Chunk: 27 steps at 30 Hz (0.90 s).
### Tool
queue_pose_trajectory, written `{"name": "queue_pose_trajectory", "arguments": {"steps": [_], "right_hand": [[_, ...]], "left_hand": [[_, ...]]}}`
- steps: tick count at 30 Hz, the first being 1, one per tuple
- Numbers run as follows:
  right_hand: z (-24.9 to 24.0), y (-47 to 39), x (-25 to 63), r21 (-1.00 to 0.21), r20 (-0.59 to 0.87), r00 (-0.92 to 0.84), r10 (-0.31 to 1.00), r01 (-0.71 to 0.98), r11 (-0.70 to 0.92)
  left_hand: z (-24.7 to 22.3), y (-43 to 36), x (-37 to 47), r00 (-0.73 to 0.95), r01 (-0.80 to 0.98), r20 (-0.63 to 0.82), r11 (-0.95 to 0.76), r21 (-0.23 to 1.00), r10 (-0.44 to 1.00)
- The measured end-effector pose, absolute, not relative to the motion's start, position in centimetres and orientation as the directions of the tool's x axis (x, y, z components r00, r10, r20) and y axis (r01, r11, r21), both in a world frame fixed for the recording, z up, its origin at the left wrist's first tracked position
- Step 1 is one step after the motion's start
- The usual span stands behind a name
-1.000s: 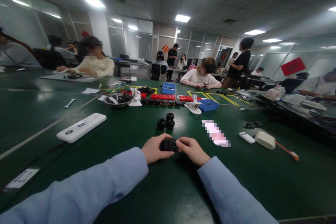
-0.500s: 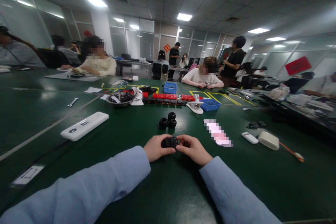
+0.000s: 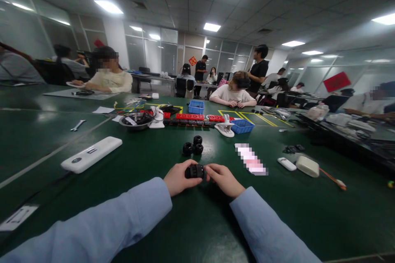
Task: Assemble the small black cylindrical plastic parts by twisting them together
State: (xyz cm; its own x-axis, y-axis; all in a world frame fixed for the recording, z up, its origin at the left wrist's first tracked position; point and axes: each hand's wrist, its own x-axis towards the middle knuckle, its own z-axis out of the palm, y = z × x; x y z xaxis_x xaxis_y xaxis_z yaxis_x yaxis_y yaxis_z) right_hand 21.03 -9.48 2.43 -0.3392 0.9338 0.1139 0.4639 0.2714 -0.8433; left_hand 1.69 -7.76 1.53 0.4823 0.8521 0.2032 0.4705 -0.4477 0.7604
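Observation:
My left hand (image 3: pixel 176 181) is closed around a black ribbed wheel-like part (image 3: pixel 195 171), thumb below it and fingers above. The part lies sideways, its right end facing my right hand (image 3: pixel 226 181). Thumb and forefinger of that hand are pinched together at this end; whatever is between them is too small or hidden to make out. Just beyond my hands, three black toy wheels (image 3: pixel 188 148) with chunky tyres stand close together on the green table (image 3: pixel 197 222).
Left lies a white power bank (image 3: pixel 92 154) with a cable, and a wrench (image 3: pixel 78 125). A phone (image 3: pixel 250 159), a white case (image 3: pixel 307 166) and a small white device (image 3: pixel 286 164) are to the right. Farther back are red blocks (image 3: pixel 189 116), blue bins (image 3: pixel 242 125) and a cable bowl (image 3: pixel 137 120).
My right fingers have drawn slightly back from the black part and come together in a pinch at its end. The view has shifted a little, so everything sits slightly farther left.

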Motion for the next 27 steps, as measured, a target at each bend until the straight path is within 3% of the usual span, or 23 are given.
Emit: {"name": "queue_pose_trajectory", "arguments": {"steps": [11, 27], "right_hand": [[2.5, -9.7, 20.9, -0.83, 0.144, -0.362, 0.921, 0.463, 0.312], [3.1, -10.0, 21.0, -0.929, 0.123, -0.394, 0.911, 0.277, 0.245]], "left_hand": [[1.4, -7.5, 1.4, 0.541, 0.454, 0.158, -0.445, 0.772, 0.826], [2.4, -8.2, 1.6, 0.528, 0.42, 0.198, -0.456, 0.785, 0.826]]}}
